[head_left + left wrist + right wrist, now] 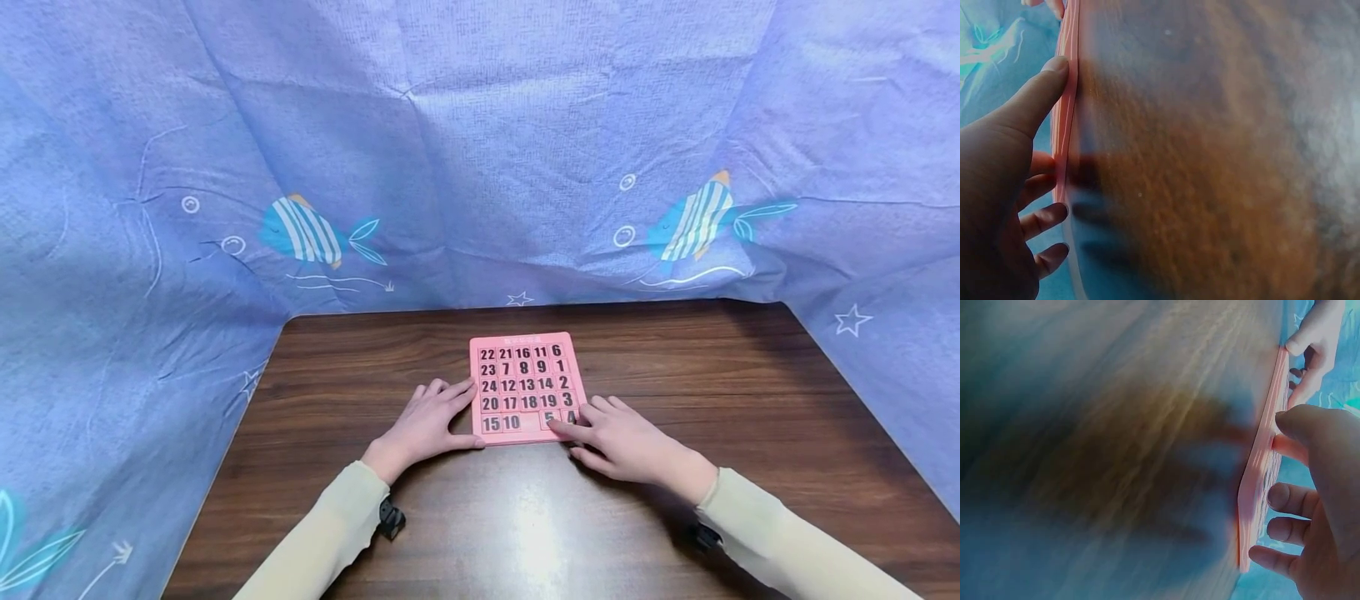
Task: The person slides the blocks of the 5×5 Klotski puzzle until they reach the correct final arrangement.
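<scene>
A pink sliding number puzzle lies flat on the table, its black-numbered tiles set in rows. The bottom row reads 15, 10, a gap, 5 and a partly covered 4. At the puzzle's near left corner my left hand holds the frame, thumb against the front edge and fingers along the left side. My right hand is at the near right corner, its index fingertip touching the 5 tile. In the right wrist view, the puzzle's rim appears edge-on beside the thumb; the other fingers are spread loosely near it.
The brown wood-grain table extends around the puzzle on all sides. A blue cloth with fish prints hangs behind it and at both sides. Dark wrist straps show at the sleeves.
</scene>
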`<state>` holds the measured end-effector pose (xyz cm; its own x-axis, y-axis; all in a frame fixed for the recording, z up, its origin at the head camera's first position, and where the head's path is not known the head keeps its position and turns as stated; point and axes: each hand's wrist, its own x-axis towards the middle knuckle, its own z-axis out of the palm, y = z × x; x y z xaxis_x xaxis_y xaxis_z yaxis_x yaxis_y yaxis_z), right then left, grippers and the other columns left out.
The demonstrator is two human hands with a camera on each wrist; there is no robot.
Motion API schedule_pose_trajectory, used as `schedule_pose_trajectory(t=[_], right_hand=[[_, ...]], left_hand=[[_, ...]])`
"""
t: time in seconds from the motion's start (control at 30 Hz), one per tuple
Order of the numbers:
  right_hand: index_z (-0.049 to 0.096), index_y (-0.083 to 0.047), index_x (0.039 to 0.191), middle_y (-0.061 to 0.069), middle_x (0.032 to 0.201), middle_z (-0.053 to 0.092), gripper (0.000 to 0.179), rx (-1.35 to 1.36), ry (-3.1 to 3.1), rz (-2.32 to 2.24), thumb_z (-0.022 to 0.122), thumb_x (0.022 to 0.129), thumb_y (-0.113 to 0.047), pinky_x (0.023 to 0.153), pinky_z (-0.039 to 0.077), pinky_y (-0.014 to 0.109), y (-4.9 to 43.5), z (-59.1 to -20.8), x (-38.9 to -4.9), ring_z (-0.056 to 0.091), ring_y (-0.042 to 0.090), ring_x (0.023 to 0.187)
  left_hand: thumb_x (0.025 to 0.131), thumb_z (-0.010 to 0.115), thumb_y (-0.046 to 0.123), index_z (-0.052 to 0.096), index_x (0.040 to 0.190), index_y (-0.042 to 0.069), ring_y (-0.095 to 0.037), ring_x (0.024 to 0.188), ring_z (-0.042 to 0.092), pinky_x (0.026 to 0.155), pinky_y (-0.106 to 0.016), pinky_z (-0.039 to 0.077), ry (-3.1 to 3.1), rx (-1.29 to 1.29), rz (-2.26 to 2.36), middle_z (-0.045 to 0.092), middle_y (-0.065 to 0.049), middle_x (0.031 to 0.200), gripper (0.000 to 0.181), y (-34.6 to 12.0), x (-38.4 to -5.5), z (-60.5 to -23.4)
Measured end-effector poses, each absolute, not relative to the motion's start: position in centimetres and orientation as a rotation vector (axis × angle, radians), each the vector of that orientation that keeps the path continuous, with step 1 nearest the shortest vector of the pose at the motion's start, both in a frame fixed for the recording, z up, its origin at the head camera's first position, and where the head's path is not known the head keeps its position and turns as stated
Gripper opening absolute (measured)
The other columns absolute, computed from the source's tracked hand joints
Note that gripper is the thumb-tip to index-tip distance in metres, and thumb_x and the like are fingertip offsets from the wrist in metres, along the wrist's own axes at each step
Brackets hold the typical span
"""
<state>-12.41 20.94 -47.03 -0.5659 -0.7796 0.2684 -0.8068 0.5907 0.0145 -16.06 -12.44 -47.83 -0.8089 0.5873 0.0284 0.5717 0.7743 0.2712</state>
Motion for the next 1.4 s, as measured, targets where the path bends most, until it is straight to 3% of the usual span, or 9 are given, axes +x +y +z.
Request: schedule_pose_trajectory(t=[0.6,0.87,1.1,1.4], right_hand=[[0.055,-0.029,0.133,-0.006,0.08,0.046,0.048,1.34,-2.612,0.14,0.061,0.086,-0.041,0.072,0.034,0.038,18.6,-47.2,-12.8,0.044,0.018,0.082],[0.058,-0.028,0.13,-0.008,0.085,0.053,0.046,1.266,-2.611,0.182,0.064,0.085,-0.034,0.068,0.033,0.034,21.1,-46.7,-12.8,0.041,0.014,0.077],[0.061,-0.028,0.127,-0.01,0.076,0.042,0.045,1.198,-2.626,0.132,0.066,0.082,-0.032,0.063,0.029,0.031,24.1,-46.7,-12.4,0.034,0.012,0.069],[0.058,-0.027,0.13,-0.009,0.076,0.042,0.049,1.218,-2.61,0.134,0.066,0.082,-0.033,0.063,0.031,0.032,24.4,-47.0,-12.1,0.037,0.013,0.069]], left_hand=[[0.073,0.057,0.073,0.037,0.145,0.017,-0.018,0.108,0.042,0.084,-0.037,0.03,2.911,0.951,0.401,0.037,0.002,0.148,0.094,-12.4,-16.3,-48.1],[0.073,0.057,0.073,0.037,0.145,0.017,-0.017,0.107,0.041,0.083,-0.036,0.03,2.908,0.949,0.419,0.037,0.002,0.148,0.094,-12.4,-16.2,-48.0],[0.073,0.056,0.074,0.038,0.145,0.017,-0.016,0.106,0.041,0.083,-0.035,0.03,2.913,0.954,0.42,0.037,0.002,0.148,0.093,-12.5,-16.2,-48.2],[0.072,0.056,0.075,0.037,0.145,0.018,-0.017,0.107,0.041,0.084,-0.036,0.03,2.914,0.944,0.416,0.036,0.003,0.149,0.094,-12.5,-16.3,-48.3]])
